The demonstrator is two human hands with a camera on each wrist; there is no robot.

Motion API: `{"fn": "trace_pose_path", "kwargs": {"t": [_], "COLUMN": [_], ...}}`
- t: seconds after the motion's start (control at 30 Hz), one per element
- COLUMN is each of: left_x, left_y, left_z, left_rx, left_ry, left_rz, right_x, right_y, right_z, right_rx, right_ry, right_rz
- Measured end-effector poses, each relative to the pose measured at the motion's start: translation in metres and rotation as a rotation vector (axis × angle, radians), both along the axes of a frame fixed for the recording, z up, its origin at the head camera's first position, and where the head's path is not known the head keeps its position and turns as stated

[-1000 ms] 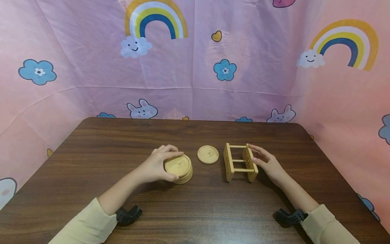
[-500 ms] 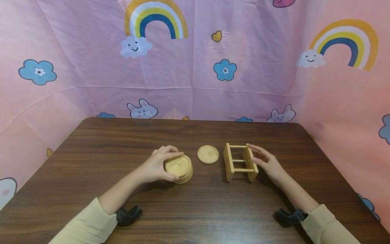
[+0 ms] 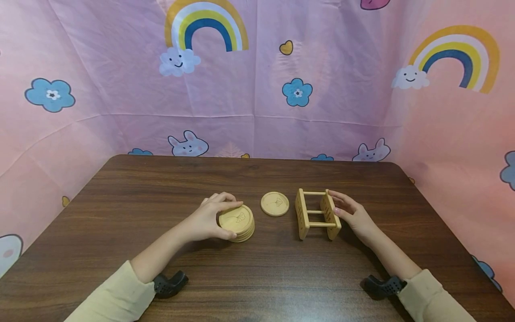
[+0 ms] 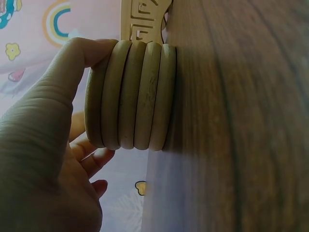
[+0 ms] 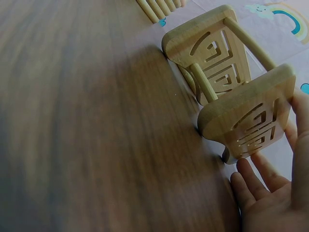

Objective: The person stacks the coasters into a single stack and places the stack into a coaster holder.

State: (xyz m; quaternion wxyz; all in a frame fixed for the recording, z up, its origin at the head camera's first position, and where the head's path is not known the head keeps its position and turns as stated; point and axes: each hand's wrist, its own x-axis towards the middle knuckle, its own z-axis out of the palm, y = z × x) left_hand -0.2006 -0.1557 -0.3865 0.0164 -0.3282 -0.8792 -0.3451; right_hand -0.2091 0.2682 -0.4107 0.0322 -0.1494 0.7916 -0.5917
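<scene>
Scarcely anything has moved: left hand (image 3: 209, 219) pinches the top wooden coaster (image 3: 238, 217), best kept level, while right hand (image 3: 357, 218), fingers relaxed, rests against the wooden rack (image 3: 301, 214).

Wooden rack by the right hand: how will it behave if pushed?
The rack is probably stiff: rods join its side panels. Likely light for its size: open frame, slotted panels. Pushed high up, it might slide or tip on its small feet.
</scene>
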Motion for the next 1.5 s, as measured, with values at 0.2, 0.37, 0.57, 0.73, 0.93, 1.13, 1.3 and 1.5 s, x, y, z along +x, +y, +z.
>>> {"fn": "trace_pose_path", "kwargs": {"t": [0.2,0.37,0.57,0.73,0.93,1.13,1.3,1.5], "left_x": [0.001,0.001,0.000,0.001,0.003,0.006,0.007,0.009], "left_y": [0.001,0.000,-0.001,0.000,0.003,0.008,0.014,0.024], "left_z": [0.001,0.002,0.002,0.005,0.012,0.017,0.019,0.022], "left_rx": [-0.016,-0.024,-0.034,-0.025,0.001,0.038,0.090,0.140], "left_ry": [0.025,0.023,0.023,0.035,0.059,0.070,0.085,0.080], "left_rz": [0.001,0.005,0.004,0.005,0.024,0.051,0.060,0.069], "right_x": [0.000,0.001,0.001,0.000,0.000,0.000,0.001,0.001], "right_y": [0.000,0.000,0.000,0.000,0.000,0.001,0.000,0.000], "right_z": [0.000,0.001,0.001,0.001,0.001,0.001,0.001,0.002], "right_rx": [0.010,0.000,0.012,0.019,0.019,0.015,0.024,0.041], "right_ry": [-0.004,0.000,0.011,0.015,0.023,0.020,0.021,0.021], "right_rz": [-0.003,0.005,0.006,0.000,0.003,0.001,-0.002,-0.003]}}
